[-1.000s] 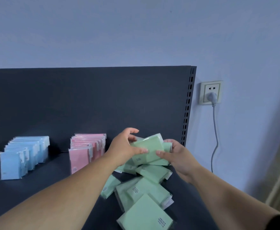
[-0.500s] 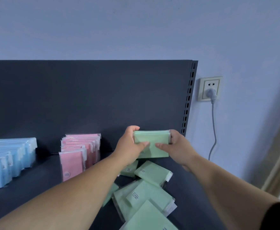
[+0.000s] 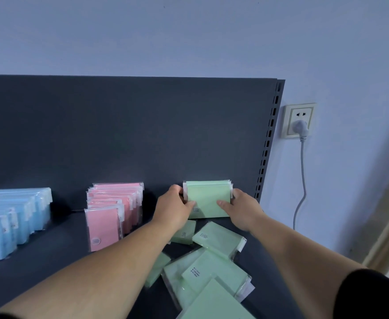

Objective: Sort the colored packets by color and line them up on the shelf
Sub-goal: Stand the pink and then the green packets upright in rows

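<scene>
Fingers (image 3: 190,203) of left hand (image 3: 174,209) and right hand (image 3: 243,209) sandwich green packets (image 3: 208,198).

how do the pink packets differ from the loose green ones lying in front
The pink packets stand upright in a tidy row, front to back; the loose green packets lie flat, overlapping at odd angles. The pink packets sit mid-shelf; the loose green packets sit to their right. Both are clear-wrapped and rest on the dark shelf.

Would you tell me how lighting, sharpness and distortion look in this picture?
Head view: dim, bluish light; soft shadows beside the pink packets; the green stack in the left hand and right hand is sharp; wrappers on the loose green packets glint; the wide lens slants the back panel.
</scene>
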The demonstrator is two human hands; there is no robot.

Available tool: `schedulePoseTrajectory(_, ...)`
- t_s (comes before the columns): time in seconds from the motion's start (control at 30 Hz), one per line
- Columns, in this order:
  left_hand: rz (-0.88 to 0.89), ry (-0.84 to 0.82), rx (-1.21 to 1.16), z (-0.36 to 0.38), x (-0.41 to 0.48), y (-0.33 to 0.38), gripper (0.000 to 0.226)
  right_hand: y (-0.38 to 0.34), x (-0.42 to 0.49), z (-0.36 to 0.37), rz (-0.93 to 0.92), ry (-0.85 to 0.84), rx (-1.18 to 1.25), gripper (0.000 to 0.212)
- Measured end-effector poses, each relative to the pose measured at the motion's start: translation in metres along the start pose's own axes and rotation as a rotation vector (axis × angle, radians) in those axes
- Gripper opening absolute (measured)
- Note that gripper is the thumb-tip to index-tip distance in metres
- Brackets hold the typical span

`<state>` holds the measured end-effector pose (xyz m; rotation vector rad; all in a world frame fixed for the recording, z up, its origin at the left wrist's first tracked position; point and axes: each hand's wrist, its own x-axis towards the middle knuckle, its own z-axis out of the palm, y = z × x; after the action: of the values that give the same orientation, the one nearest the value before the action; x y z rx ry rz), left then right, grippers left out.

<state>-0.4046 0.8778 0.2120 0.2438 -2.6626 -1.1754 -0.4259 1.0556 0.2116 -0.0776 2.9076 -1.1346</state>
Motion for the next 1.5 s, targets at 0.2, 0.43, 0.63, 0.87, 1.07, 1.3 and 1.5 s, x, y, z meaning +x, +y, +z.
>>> schedulePoseTrajectory(0.2, 0.021, -0.017, 0.033, -0.005, 0.0, -0.003, 0.031, 0.002, 0.002, 0.0, -0.004, 0.002, -0.056, 0.026)
schedulePoseTrajectory(0.43, 0.036, -0.059, 0.154, -0.027, -0.009, -0.01, 0.055, 0.007, -0.011, -0.006, 0.045, 0.04, 0.091, 0.055)
schedulePoseTrajectory(0.63, -0.007, -0.466, 0.644, -0.059, -0.034, -0.003, 0.083, 0.0, -0.045, -0.023, 0.056, 0.021, -0.126, 0.068)
schedulePoseTrajectory(0.87, 0.055, -0.324, 0.611, -0.054, -0.048, -0.001, 0.059, -0.005, -0.067, -0.03, 0.018, -0.275, -0.339, 0.087)
schedulePoseTrajectory(1.07, 0.071, -0.148, 0.465, -0.057, -0.058, -0.002, 0.052, 0.007, -0.076, -0.031, 0.042, -0.18, -0.074, 0.047)
schedulePoseTrajectory(1.3, 0.035, -0.044, -0.131, -0.061, -0.073, 0.001, 0.046, 0.003, -0.087, -0.023, 0.057, -0.262, -0.081, 0.062)
schedulePoseTrajectory(1.5, 0.017, 0.025, -0.257, -0.064, -0.085, 0.001, 0.047, 0.004, -0.095, -0.027, 0.038, -0.113, 0.477, 0.019)
